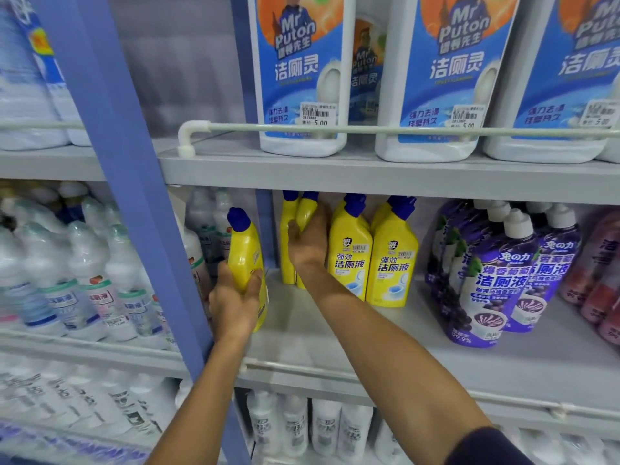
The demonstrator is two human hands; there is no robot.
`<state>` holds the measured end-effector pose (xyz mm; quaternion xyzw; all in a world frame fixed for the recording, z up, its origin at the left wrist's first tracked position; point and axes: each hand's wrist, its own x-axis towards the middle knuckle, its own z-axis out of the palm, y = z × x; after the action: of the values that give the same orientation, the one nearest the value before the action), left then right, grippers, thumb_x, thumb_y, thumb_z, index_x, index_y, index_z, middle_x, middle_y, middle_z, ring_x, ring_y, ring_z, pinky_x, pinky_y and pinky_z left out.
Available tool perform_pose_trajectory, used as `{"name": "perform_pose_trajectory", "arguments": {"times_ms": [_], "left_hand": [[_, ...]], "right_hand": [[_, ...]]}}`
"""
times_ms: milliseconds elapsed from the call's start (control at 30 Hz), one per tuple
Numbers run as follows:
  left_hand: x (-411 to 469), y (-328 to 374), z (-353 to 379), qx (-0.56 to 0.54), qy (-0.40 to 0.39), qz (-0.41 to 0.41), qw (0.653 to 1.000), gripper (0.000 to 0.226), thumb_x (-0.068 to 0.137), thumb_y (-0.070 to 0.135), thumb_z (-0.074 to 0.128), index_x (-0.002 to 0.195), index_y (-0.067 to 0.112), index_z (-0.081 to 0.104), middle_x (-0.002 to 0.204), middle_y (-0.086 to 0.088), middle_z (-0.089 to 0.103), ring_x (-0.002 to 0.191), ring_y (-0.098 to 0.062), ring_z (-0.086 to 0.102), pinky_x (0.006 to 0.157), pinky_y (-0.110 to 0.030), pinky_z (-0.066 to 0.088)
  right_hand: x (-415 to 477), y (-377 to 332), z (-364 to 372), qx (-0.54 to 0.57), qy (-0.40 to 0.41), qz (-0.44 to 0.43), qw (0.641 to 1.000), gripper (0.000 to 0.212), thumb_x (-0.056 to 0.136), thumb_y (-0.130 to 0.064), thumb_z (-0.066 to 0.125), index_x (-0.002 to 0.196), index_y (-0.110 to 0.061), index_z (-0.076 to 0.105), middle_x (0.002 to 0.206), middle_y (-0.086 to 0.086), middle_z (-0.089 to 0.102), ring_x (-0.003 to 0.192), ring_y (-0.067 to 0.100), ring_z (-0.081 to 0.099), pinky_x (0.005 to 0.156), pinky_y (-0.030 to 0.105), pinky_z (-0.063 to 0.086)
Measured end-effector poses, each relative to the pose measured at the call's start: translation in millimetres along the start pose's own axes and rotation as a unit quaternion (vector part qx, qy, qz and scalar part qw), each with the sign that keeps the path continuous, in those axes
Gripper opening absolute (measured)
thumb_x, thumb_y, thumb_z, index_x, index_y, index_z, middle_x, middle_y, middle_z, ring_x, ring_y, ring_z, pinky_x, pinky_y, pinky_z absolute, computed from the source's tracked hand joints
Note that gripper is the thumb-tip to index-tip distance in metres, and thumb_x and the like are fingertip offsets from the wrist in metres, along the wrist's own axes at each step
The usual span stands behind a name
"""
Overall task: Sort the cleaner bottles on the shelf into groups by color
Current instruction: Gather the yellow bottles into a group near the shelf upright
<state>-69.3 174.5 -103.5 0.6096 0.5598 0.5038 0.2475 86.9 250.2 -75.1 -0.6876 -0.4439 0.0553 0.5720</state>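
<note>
Left hand point(235, 298) grips a loose yellow bottle point(245, 253), right hand point(307, 241) clasps a second yellow bottle point(308, 211) on the shelf point(335, 330). Yellows point(350, 260) look nearly grouped; purple bottles point(503, 273) stand together.

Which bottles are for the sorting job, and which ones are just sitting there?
For the job: tilted yellow bottle, gripped by the left hand; rear yellow bottle, gripped by the right hand; standing yellow bottles; purple bottles on the same shelf.
Just sitting: Mr Puton jugs on the shelf above; white bottles below; clear bottles in the left bay.
</note>
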Motion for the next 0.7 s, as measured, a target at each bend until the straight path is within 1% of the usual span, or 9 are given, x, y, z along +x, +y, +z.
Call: {"name": "perform_pose_trajectory", "arguments": {"times_ms": [100, 167, 233, 333, 433, 500, 567, 600, 700], "left_hand": [[1, 1, 0, -0.001, -0.001, -0.007, 1.000, 0.054, 0.089, 0.056, 0.061, 0.121, 0.014, 0.050, 0.108, -0.018, 0.067, 0.098, -0.043, 0.063, 0.084, -0.053, 0.055], [1, 0, 0, 0.008, -0.006, -0.011, 1.000, 0.049, 0.094, 0.047, 0.067, 0.124, 0.012, 0.050, 0.111, -0.019, 0.067, 0.100, -0.044, 0.063, 0.085, -0.051, 0.054], [1, -2, 1, 0.015, -0.012, -0.014, 1.000, 0.050, 0.095, 0.045, 0.068, 0.128, 0.011, 0.050, 0.114, -0.020, 0.067, 0.103, -0.044, 0.063, 0.087, -0.050, 0.054], [1, 0, 1, 0.012, -0.021, -0.010, 1.000, 0.052, 0.095, 0.049, 0.066, 0.131, 0.014, 0.049, 0.115, -0.017, 0.067, 0.104, -0.043, 0.063, 0.089, -0.050, 0.054], [-1, 2, 0, 0.011, -0.030, -0.010, 0.999, 0.055, 0.096, 0.049, 0.065, 0.134, 0.014, 0.049, 0.117, -0.016, 0.067, 0.106, -0.042, 0.063, 0.090, -0.048, 0.053], [-3, 3, -2, 0.001, -0.036, -0.007, 0.999, 0.054, 0.096, 0.048, 0.065, 0.135, 0.014, 0.049, 0.117, -0.015, 0.068, 0.107, -0.040, 0.063, 0.091, -0.047, 0.052], [-9, 5, -4, -0.016, -0.046, -0.005, 0.999, 0.050, 0.097, 0.043, 0.066, 0.136, 0.016, 0.050, 0.117, -0.011, 0.069, 0.106, -0.036, 0.065, 0.090, -0.042, 0.051], [-13, 6, -4, -0.027, -0.053, -0.003, 0.998, 0.047, 0.097, 0.041, 0.067, 0.135, 0.017, 0.052, 0.116, -0.008, 0.070, 0.105, -0.033, 0.065, 0.089, -0.039, 0.050], [-29, 10, 1, -0.072, -0.072, 0.023, 0.995, 0.040, 0.097, 0.036, 0.069, 0.130, 0.019, 0.055, 0.111, 0.000, 0.071, 0.102, -0.027, 0.068, 0.089, -0.036, 0.051]], "right_hand": [[-5, 3, 1, -0.016, 0.025, -0.005, 1.000, 0.075, 0.101, -0.036, 0.059, 0.156, 0.000, 0.024, 0.161, 0.019, 0.032, 0.150, 0.033, 0.032, 0.121, 0.045, 0.029], [-7, 1, -3, -0.006, 0.015, -0.008, 1.000, 0.071, 0.102, -0.032, 0.058, 0.154, 0.002, 0.026, 0.159, 0.020, 0.034, 0.148, 0.034, 0.034, 0.121, 0.041, 0.028], [-12, -4, -10, 0.011, -0.009, -0.005, 1.000, 0.060, 0.102, -0.026, 0.059, 0.147, 0.004, 0.035, 0.149, 0.022, 0.042, 0.140, 0.036, 0.041, 0.115, 0.033, 0.030], [-30, -2, -27, 0.029, -0.054, -0.051, 0.997, 0.048, 0.099, -0.023, 0.060, 0.136, 0.005, 0.046, 0.132, 0.024, 0.052, 0.123, 0.041, 0.052, 0.104, 0.038, 0.040], [-53, -1, -54, 0.045, -0.122, -0.121, 0.984, 0.049, 0.098, -0.028, 0.056, 0.139, -0.002, 0.047, 0.132, 0.017, 0.055, 0.120, 0.032, 0.054, 0.103, 0.038, 0.045], [-70, -4, -80, 0.048, -0.159, -0.136, 0.977, 0.046, 0.101, -0.027, 0.059, 0.140, -0.007, 0.047, 0.131, 0.012, 0.058, 0.117, 0.025, 0.056, 0.097, 0.031, 0.046], [-84, -4, -108, 0.033, -0.178, -0.148, 0.972, 0.048, 0.101, -0.028, 0.062, 0.143, -0.010, 0.046, 0.132, 0.008, 0.058, 0.115, 0.020, 0.055, 0.092, 0.022, 0.041], [-89, -2, -122, 0.023, -0.182, -0.156, 0.971, 0.049, 0.101, -0.029, 0.062, 0.143, -0.011, 0.046, 0.132, 0.006, 0.059, 0.113, 0.018, 0.055, 0.091, 0.021, 0.039], [-98, 7, -164, -0.008, -0.187, -0.175, 0.967, 0.044, 0.099, -0.034, 0.062, 0.134, -0.011, 0.050, 0.116, 0.001, 0.059, 0.098, 0.017, 0.055, 0.085, 0.030, 0.045]]}}
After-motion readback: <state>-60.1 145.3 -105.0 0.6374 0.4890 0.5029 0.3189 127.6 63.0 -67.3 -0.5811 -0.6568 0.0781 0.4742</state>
